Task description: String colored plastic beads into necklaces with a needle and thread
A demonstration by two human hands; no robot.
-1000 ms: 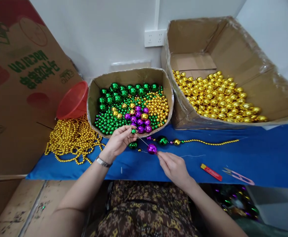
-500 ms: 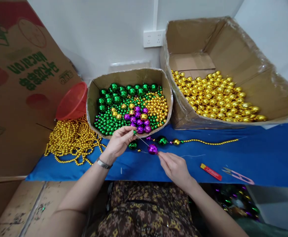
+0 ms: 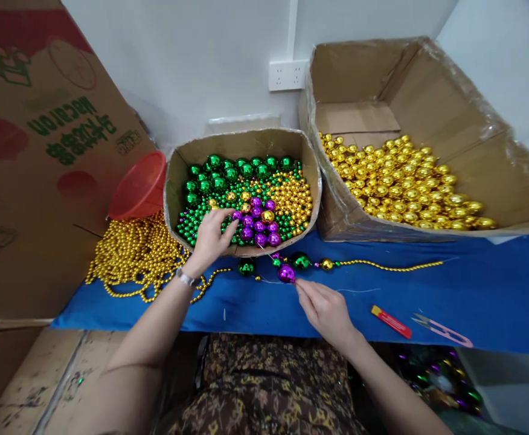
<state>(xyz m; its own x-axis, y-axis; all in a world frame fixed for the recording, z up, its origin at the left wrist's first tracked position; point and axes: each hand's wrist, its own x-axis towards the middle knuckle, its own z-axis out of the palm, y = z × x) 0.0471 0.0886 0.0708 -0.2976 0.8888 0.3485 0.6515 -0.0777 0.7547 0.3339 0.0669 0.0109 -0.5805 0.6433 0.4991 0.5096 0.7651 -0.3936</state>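
My left hand [image 3: 211, 237] reaches into the small cardboard box [image 3: 241, 142], its fingers spread over the green beads [image 3: 201, 220] and touching a purple bead. My right hand [image 3: 325, 309] rests on the blue cloth [image 3: 473, 284], pinching a thin thread just behind a large purple bead [image 3: 286, 273]. A strand lies on the cloth ahead of it: a green ball [image 3: 299, 260], a gold ball [image 3: 325, 263], then small gold beads [image 3: 391, 264] running right. Another green ball [image 3: 246, 266] lies near my left wrist.
A big cardboard box [image 3: 427, 84] of gold balls stands at the right. A heap of gold bead strands [image 3: 133, 254] and a red plastic bowl [image 3: 137, 184] lie at the left, against a printed carton [image 3: 42, 151]. A red cutter [image 3: 390, 321] and pink snips [image 3: 441, 329] lie right.
My left hand left the thread near the purple bead and moved up into the small box, fingers opening over the beads. My right hand stayed put at the thread.
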